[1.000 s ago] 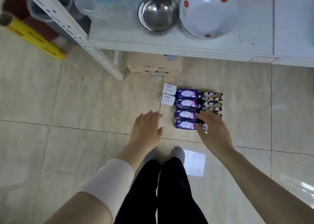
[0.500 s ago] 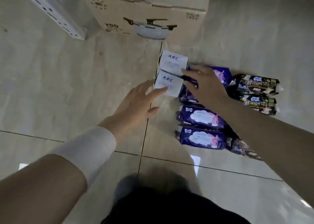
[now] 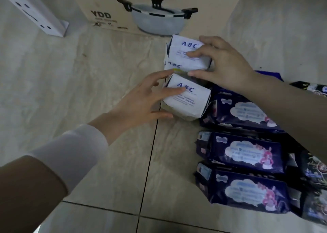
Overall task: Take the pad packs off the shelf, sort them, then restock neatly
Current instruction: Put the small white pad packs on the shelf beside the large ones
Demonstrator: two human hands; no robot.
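Two white packs in our hands, then. Where do they lie?

On the floor (image 3: 88, 73), just in front of the cardboard box (image 3: 159, 11). Our right hand (image 3: 226, 64) pinches the far white pack (image 3: 177, 52), fingers over its top, thumb on its near side. Our left hand (image 3: 141, 100) spans the near white pack (image 3: 187, 100), fingers spread across the top, thumb pressed to the near edge.

How will they handle?

Light and soft, we judge: thin wrap over padding that gives under the fingers. The film looks slick, and the folded ends could crumple. We would hold across the broad faces, thumb against fingers, not by the end flaps.

And the rest?

Three purple packs (image 3: 247, 153) lie in a column just beside the near white one, with black packs (image 3: 315, 171) beyond them at the right edge.

What can we not make out?

A second label shows under the far white pack; we cannot tell whether that is another pack or a fold. Our right forearm covers part of the top purple pack. The black packs are cut off by the frame, so we cannot count them. Of the shelf only a white post (image 3: 44, 18) shows, and the small print is too blurred to read.
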